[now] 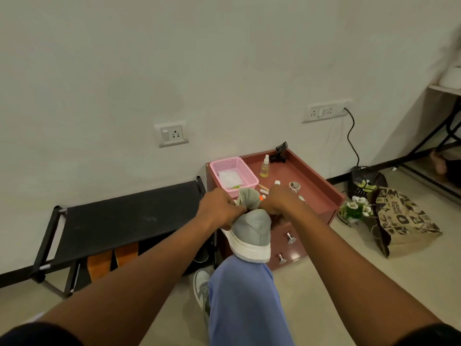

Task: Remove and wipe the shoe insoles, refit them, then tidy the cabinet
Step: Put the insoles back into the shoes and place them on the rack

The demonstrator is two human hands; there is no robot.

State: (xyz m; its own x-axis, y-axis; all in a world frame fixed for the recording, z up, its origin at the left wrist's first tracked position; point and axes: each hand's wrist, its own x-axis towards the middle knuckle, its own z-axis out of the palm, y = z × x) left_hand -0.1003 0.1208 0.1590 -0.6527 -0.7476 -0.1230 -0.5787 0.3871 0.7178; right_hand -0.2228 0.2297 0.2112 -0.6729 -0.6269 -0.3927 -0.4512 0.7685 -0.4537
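Note:
A grey and white sneaker [252,232] rests heel-first on my knee in blue trousers, in front of a reddish-brown cabinet [314,181]. My left hand [220,208] grips the left side of the shoe's opening. My right hand [279,199] grips the right side. Between them the grey tongue [247,198] stands up. The inside of the shoe and its insole are hidden. A second grey sneaker [200,287] lies on the floor beside my leg.
On the cabinet top sit a pink basket [233,174] holding a white cloth, a small spray bottle [265,167], a black clip stand [280,153] and small bits. A black shoe rack [119,221] stands left. A paper bag [401,221] and flowers [356,207] lie right.

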